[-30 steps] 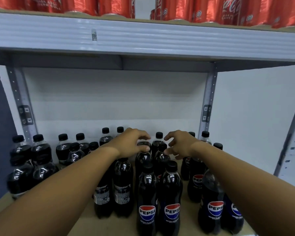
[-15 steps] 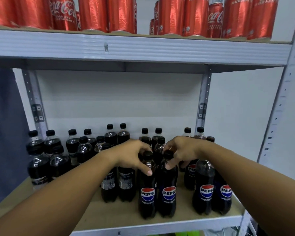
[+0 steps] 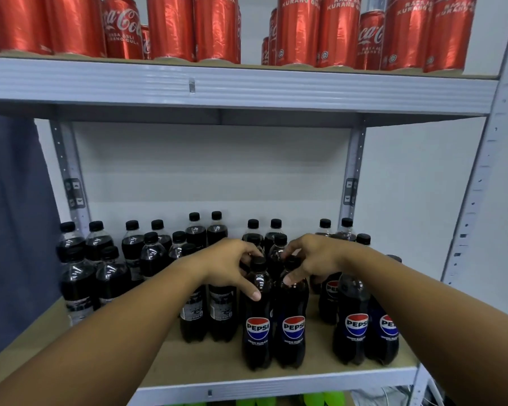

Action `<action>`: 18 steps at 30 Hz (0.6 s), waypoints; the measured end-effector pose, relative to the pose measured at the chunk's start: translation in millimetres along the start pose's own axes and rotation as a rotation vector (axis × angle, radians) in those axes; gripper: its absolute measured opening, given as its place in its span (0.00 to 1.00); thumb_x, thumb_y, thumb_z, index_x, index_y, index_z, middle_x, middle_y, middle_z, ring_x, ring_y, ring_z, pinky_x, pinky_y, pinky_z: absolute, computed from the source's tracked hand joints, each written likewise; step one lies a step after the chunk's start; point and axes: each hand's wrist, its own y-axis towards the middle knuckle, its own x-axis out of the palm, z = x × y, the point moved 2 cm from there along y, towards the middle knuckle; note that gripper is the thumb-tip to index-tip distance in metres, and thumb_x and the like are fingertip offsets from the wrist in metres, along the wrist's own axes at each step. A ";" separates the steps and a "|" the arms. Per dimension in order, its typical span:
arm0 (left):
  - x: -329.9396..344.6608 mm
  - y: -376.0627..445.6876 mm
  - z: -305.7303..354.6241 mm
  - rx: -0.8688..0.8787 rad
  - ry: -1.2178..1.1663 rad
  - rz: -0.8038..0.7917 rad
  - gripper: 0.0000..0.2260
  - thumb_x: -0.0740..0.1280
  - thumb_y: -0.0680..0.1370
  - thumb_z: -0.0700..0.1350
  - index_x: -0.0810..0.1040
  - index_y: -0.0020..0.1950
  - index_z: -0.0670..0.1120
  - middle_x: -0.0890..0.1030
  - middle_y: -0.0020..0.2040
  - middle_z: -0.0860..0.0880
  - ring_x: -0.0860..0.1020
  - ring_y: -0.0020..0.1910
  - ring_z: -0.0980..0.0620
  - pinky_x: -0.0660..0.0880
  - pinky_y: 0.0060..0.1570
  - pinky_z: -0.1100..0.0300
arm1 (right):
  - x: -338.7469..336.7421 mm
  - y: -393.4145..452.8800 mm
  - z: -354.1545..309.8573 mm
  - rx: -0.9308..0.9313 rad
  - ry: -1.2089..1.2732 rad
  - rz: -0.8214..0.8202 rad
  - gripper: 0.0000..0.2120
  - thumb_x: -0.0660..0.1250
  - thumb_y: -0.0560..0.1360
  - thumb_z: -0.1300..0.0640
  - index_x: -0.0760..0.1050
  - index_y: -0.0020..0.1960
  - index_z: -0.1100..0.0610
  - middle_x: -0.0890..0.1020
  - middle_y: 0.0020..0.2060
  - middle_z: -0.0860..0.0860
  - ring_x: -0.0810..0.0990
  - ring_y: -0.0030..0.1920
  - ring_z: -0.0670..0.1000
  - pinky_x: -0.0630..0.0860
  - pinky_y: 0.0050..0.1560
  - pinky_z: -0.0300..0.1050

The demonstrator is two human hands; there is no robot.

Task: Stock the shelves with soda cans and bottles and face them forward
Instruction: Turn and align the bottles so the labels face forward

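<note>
**Hidden and cut off**

Red cans [image 3: 170, 27] cropped by top edge. Green items [image 3: 323, 399] under the shelf [image 3: 247, 382] cut by bottom edge, unidentifiable. Rear bottles [image 3: 252, 232] partly behind both hands. Left-side bottle labels [image 3: 79, 307] blurred, unreadable. Forearms run out of frame.

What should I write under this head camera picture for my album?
Left hand and right hand grip two front Pepsi bottles below red cola cans.

"PEPSI" on front bottles [image 3: 257, 328]; "Coca-Cola", "RASA ASLI KURANG GULA" on red cans [image 3: 123, 30] above.
</note>
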 end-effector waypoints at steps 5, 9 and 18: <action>-37.1 -17.2 -17.9 -0.022 -0.195 0.078 0.31 0.83 0.65 0.34 0.78 0.64 0.50 0.83 0.59 0.49 0.83 0.58 0.51 0.82 0.58 0.51 | -8.9 1.3 -34.5 -0.155 -0.033 0.165 0.33 0.79 0.68 0.45 0.74 0.69 0.53 0.81 0.61 0.49 0.79 0.62 0.51 0.74 0.66 0.48; -68.5 -33.8 -39.7 -0.027 -0.113 0.316 0.21 0.81 0.68 0.34 0.83 0.58 0.47 0.85 0.51 0.50 0.84 0.49 0.54 0.82 0.54 0.59 | 1.4 16.8 -69.5 -0.259 -0.052 0.303 0.26 0.78 0.70 0.45 0.78 0.64 0.55 0.83 0.56 0.49 0.81 0.55 0.48 0.75 0.53 0.38; -66.6 -43.1 -83.1 -0.217 0.149 0.432 0.21 0.78 0.73 0.54 0.79 0.61 0.46 0.80 0.55 0.49 0.80 0.54 0.50 0.77 0.60 0.54 | 47.9 60.6 -116.5 -0.152 -0.243 0.338 0.27 0.74 0.73 0.44 0.76 0.65 0.58 0.79 0.60 0.55 0.79 0.58 0.55 0.77 0.59 0.48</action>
